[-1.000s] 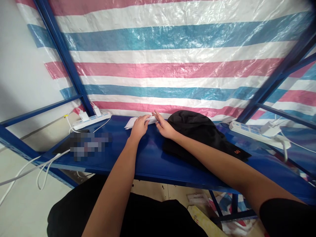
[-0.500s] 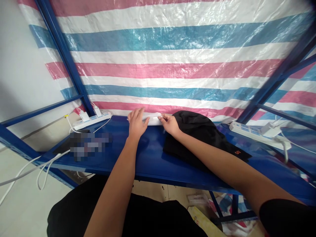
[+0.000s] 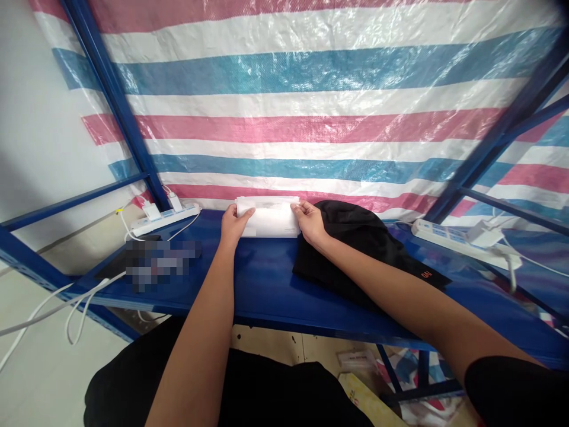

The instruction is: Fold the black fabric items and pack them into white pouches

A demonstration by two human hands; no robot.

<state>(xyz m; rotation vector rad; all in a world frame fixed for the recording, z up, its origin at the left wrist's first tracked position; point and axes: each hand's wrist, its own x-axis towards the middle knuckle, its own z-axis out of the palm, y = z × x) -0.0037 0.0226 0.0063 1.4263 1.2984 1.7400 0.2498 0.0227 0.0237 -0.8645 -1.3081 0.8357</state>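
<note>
A white sheet of paper (image 3: 271,219) with faint print is held up at the back of the blue shelf (image 3: 267,284), against the striped sheeting. My left hand (image 3: 235,224) grips its left edge, thumb on the near face. At the upper right edge, my right hand (image 3: 310,220) pinches the paper between thumb and fingers. A black cloth item (image 3: 351,237) with small orange lettering lies under and beside my right forearm.
White power strips with plugs stand at the left (image 3: 166,218) and right (image 3: 462,243). White cables (image 3: 89,293) hang over the left edge. Blue posts rise on both sides. A blurred patch covers something dark at the left.
My left hand has come down and closed on the paper's left edge. More of the paper's face now shows between my hands. The black cloth has stayed in place.
</note>
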